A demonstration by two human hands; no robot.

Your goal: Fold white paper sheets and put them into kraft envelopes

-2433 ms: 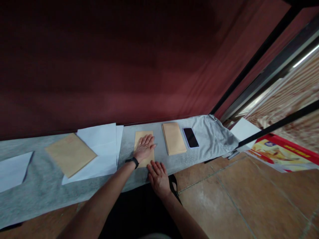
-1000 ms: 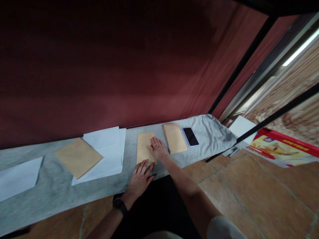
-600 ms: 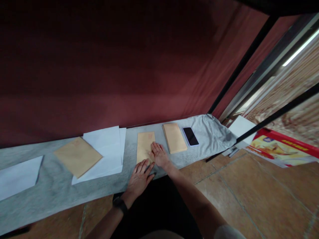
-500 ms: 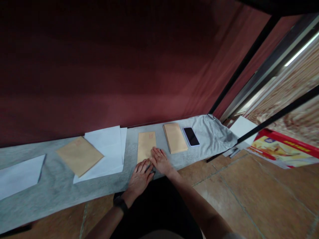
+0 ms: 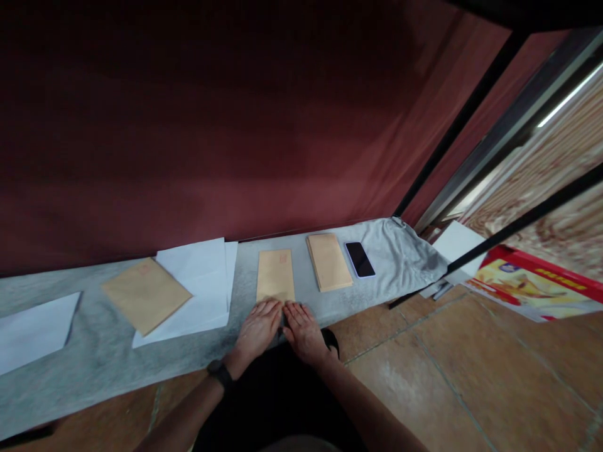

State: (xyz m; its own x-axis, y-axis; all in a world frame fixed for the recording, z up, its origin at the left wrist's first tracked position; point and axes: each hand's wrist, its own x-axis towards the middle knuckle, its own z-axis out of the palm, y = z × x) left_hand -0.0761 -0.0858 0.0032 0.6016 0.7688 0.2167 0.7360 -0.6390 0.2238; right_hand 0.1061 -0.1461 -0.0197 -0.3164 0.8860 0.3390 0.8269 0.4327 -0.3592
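Note:
A brown paper envelope (image 5: pixel 276 274) with a small red print near its far right corner lies flat on the grey cloth. My left hand (image 5: pixel 259 328) rests on its near end, fingers stretched out flat. Beside it my right hand (image 5: pixel 304 333) presses the same end with straight fingers, the two hands almost touching. Both hide the envelope's near edge. To the right is a stack of brown envelopes (image 5: pixel 330 262).
A phone (image 5: pixel 360 259) lies right of the stack. At left, another brown envelope (image 5: pixel 147 295) overlaps white sheets (image 5: pixel 202 282), with more white paper (image 5: pixel 35 329) further left. The narrow cloth-covered bench (image 5: pixel 108 370) runs along a dark red panel (image 5: pixel 235 157). A red box (image 5: pixel 541 282) stands at right.
My right hand has slid down from the envelope's right side to its near end, beside my left hand. More of the envelope now shows.

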